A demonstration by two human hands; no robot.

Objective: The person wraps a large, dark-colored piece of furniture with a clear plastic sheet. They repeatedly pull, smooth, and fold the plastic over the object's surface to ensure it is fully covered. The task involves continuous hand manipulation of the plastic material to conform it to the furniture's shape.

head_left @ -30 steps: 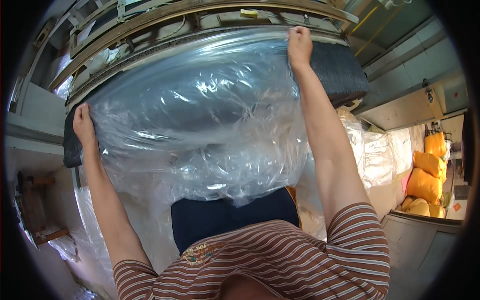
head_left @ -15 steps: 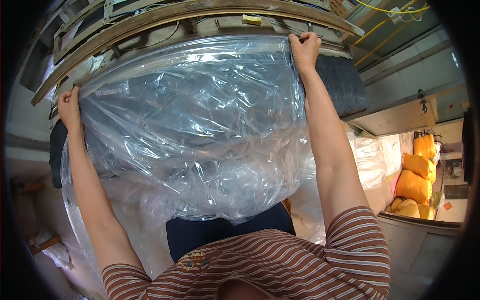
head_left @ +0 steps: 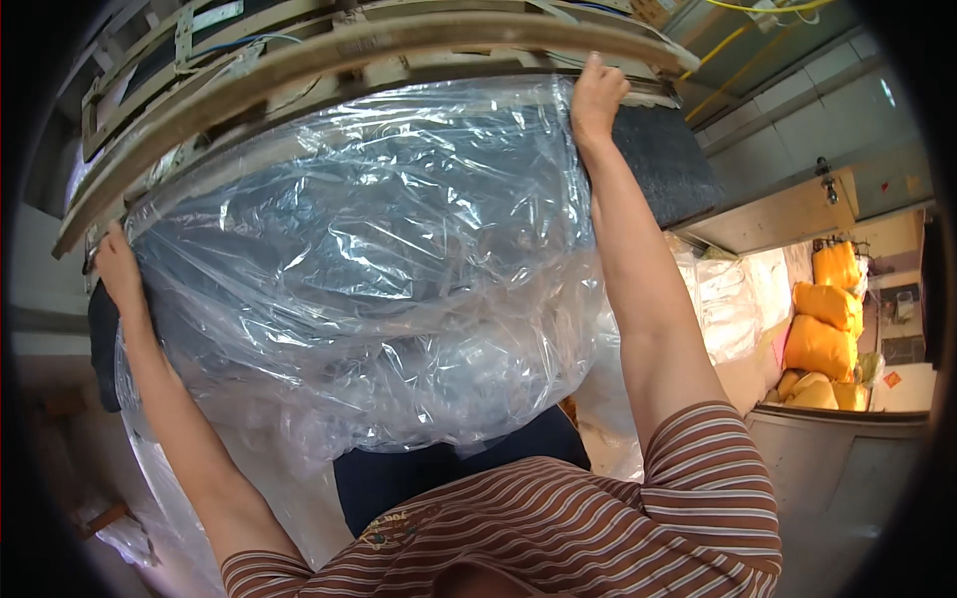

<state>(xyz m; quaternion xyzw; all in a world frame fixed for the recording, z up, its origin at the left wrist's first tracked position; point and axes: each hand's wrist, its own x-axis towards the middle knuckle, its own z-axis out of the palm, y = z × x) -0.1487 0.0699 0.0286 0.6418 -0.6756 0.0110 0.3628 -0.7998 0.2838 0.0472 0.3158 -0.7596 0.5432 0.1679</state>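
Observation:
A wide sheet of clear plastic film (head_left: 399,239), shiny and wrinkled, is spread over a dark padded surface and hangs in folds toward my lap. At its far left corner my left hand (head_left: 119,267) is closed on the film's edge, with the fingertips partly hidden. My right hand (head_left: 598,105) grips the far right corner, fingers bent near a long wooden bar (head_left: 389,38). Both arms are stretched forward. The bar runs across just beyond the film's far edge, slightly blurred.
Behind the bar is a slatted wooden frame (head_left: 184,45) with loose wires. Dark padding (head_left: 663,164) shows right of the film. Farther right are a wooden panel (head_left: 788,214), white plastic sheeting (head_left: 738,309) and stacked orange-yellow bundles (head_left: 822,344). Yellow cables (head_left: 733,55) hang at top right.
The wooden bar has come closer to the film's far edge and now hides a yellow block. My left hand has moved down and left; the film's far edge looks looser.

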